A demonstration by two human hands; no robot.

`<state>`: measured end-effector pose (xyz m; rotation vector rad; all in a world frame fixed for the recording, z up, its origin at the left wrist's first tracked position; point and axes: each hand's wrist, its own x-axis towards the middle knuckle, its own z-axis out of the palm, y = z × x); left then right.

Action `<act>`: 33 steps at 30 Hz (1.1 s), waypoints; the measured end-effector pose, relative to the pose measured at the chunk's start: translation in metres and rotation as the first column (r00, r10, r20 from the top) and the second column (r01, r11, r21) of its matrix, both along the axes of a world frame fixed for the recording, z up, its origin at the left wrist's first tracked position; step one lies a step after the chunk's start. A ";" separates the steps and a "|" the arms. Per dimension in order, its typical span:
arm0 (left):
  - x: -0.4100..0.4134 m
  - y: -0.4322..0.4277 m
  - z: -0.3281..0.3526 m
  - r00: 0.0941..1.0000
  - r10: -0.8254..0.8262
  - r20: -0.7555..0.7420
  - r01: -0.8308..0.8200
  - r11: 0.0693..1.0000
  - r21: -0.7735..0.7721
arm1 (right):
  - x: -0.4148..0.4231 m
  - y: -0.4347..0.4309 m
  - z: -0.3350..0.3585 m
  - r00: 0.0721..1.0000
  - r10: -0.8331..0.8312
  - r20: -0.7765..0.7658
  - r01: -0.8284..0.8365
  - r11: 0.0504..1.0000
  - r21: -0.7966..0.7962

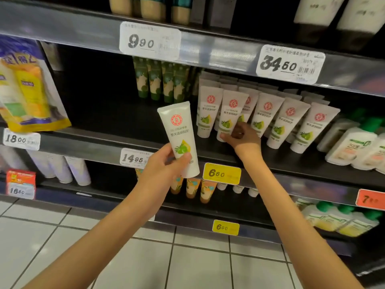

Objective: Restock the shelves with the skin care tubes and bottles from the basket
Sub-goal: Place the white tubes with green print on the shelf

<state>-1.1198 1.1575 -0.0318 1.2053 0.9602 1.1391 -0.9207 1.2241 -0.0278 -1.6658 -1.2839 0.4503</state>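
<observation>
1. While the left hand [164, 163] wraps its fingers [183, 158] and thumb round the lower part of a white tube [181, 134], that tube stands cap down and tilted slightly left, in the air in front of the middle shelf [108, 142].
2. The held tube shows a red round emblem near its flat crimped top, grey lettering below it, and a green and yellow fruit picture just above the gripping fingers.
3. The right hand [242, 138] reaches onto the same shelf, its fingers curled narrowly round the foot of the second tube [230, 115] in the front row; the grip looks closed on it, though the fingertips are partly hidden behind the tube.
4. That tube belongs to a row of matching white tubes [285, 124] standing cap down on the middle shelf, leaning back and to the right, with more rows behind them.
5. Left of the row, the shelf is bare and dark; at the back stand green tubes [162, 80].
6. Right of the row lie white bottles with green caps [354, 142].
7. Along the shelf edges sit price labels: a yellow tag [221, 174] just right of the held tube's cap, a white tag [133, 158] partly behind the left hand.
8. Below, a pale tiled floor [62, 236] shows between both forearms.
</observation>
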 end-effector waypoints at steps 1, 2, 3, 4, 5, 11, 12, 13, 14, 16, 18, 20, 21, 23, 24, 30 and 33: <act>0.002 0.001 0.001 1.000 -0.007 0.017 0.007 1.000 -0.011 | -0.002 -0.012 0.001 0.999 -0.040 -0.016 0.041 0.997 0.065; 0.004 0.003 0.002 0.999 -0.017 0.031 0.017 1.000 -0.016 | -0.005 -0.027 0.000 0.998 -0.057 -0.034 0.061 0.987 0.146; 0.007 0.004 0.003 0.999 -0.027 0.028 0.028 1.000 -0.008 | -0.009 -0.043 0.000 0.998 -0.030 -0.055 0.041 0.978 0.203; 0.011 0.006 0.005 0.999 -0.040 0.015 0.040 0.999 0.005 | -0.013 -0.058 -0.001 0.996 0.045 -0.078 -0.027 0.976 0.216; 0.017 0.007 0.007 0.998 -0.058 0.001 0.058 0.998 0.016 | -0.017 -0.071 0.000 0.983 0.151 -0.101 -0.129 0.972 0.194; 0.055 0.006 0.015 0.978 -0.195 -0.074 0.200 0.978 0.055 | -0.017 -0.095 0.008 0.949 0.315 -0.021 -0.313 0.948 0.050; 0.057 0.007 0.016 0.976 -0.208 -0.066 0.211 0.976 0.045 | -0.011 -0.093 0.010 0.955 0.296 -0.026 -0.294 0.954 0.061; 0.057 0.009 0.015 0.976 -0.206 -0.070 0.209 0.977 0.032 | -0.002 -0.088 0.010 0.965 0.260 -0.028 -0.257 0.963 0.077; 0.056 0.011 0.014 0.978 -0.190 -0.087 0.193 0.981 0.019 | 0.008 -0.082 0.010 0.980 0.197 -0.017 -0.194 0.976 0.095; 0.053 0.012 0.011 0.982 -0.163 -0.094 0.164 0.986 0.001 | 0.027 -0.065 0.010 0.999 0.036 0.031 -0.039 0.993 0.111; 0.050 0.011 0.006 0.987 -0.143 -0.066 0.143 0.990 -0.012 | 0.038 -0.048 0.006 0.998 -0.049 0.046 0.045 0.996 0.083; 0.049 0.011 0.002 0.991 -0.125 -0.052 0.123 0.992 -0.033 | 0.040 -0.034 -0.001 0.997 -0.045 0.055 0.041 0.997 0.068; 0.049 0.011 0.000 0.992 -0.123 -0.042 0.121 0.992 -0.038 | 0.039 -0.028 -0.004 0.998 -0.043 0.055 0.039 0.997 0.070; 0.048 0.012 -0.003 0.992 -0.124 -0.035 0.123 0.992 -0.027 | 0.036 -0.020 -0.007 0.997 -0.058 0.043 0.055 0.995 0.086; 0.048 0.012 -0.004 0.992 -0.122 -0.043 0.121 0.992 -0.023 | 0.035 -0.017 -0.007 0.997 -0.068 0.040 0.064 0.993 0.096; 0.045 0.012 -0.005 0.991 -0.132 -0.026 0.130 0.990 -0.052 | 0.036 -0.013 -0.010 0.997 -0.062 0.051 0.058 0.995 0.083; 0.044 0.012 -0.007 0.990 -0.138 -0.026 0.137 0.989 -0.052 | 0.045 -0.022 -0.015 0.986 -0.164 -0.014 0.164 0.973 0.164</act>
